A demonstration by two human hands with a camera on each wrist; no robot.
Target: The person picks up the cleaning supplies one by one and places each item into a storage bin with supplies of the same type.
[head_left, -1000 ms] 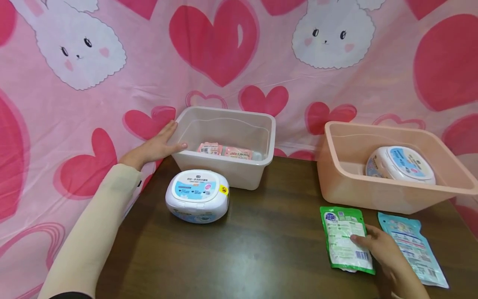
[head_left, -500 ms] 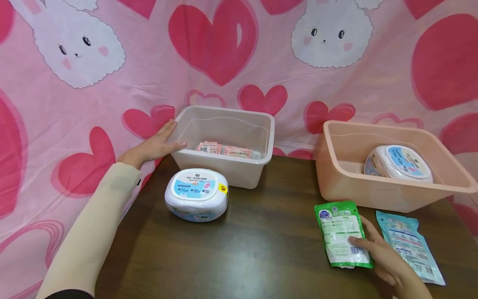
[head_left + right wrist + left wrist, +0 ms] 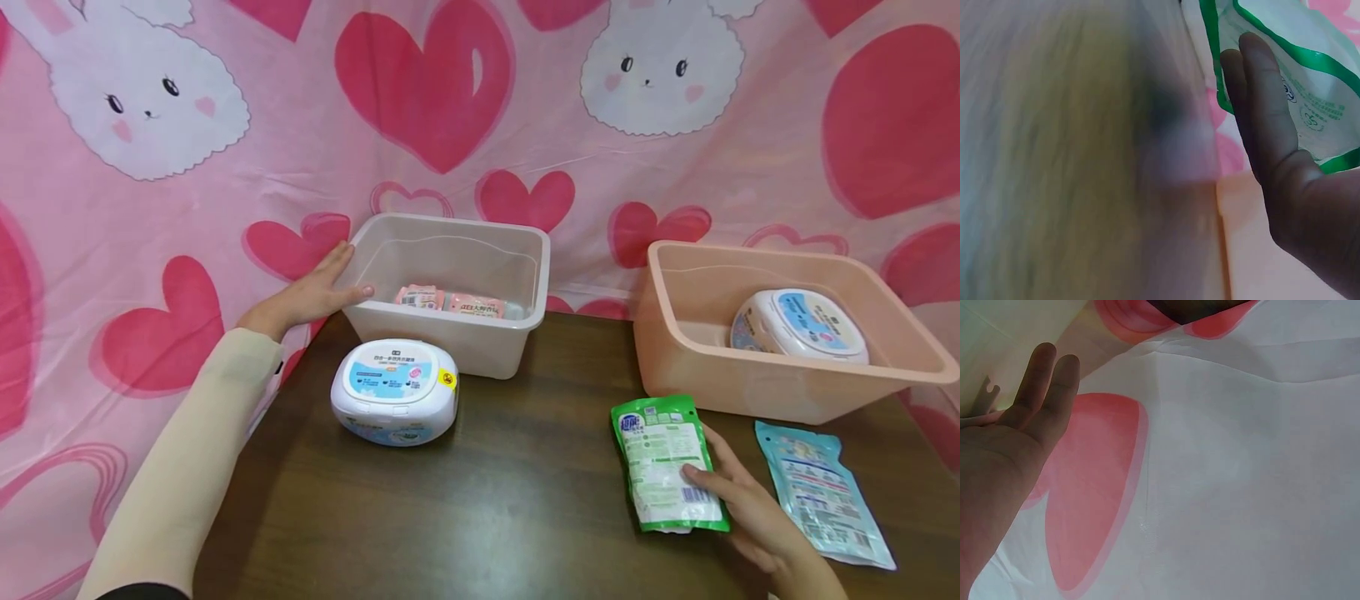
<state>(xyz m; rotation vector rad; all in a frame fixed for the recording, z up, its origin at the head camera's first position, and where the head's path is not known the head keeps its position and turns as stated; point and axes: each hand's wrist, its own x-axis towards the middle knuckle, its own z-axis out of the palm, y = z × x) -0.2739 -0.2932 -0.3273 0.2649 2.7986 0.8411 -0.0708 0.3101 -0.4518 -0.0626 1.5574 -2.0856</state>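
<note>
My right hand (image 3: 753, 512) grips a green-and-white pouch (image 3: 663, 475) by its right edge, thumb across the printed face and fingers behind it. In the right wrist view, the fingers lie flat along the pouch (image 3: 1325, 103). At the left, my left hand (image 3: 311, 292) rests against the left side of a light grey bin (image 3: 450, 337), fingers extended and thumb over the front rim. Its fingers show straight in the left wrist view. Two pink packets (image 3: 476, 306) lie inside that bin. A white lidded tub (image 3: 395, 421) with a blue label stands just before it.
A peach bin (image 3: 765, 387) stands at the right with a similar white tub (image 3: 817, 325) inside. In front of it, a light blue pouch (image 3: 825, 496) lies flat on the dark wooden table (image 3: 495, 500). A pink heart-print cloth (image 3: 525, 100) hangs behind.
My right hand has carried the green pouch leftward and slightly up in the head view, away from the light blue pouch. The left hand has stayed at the grey bin.
</note>
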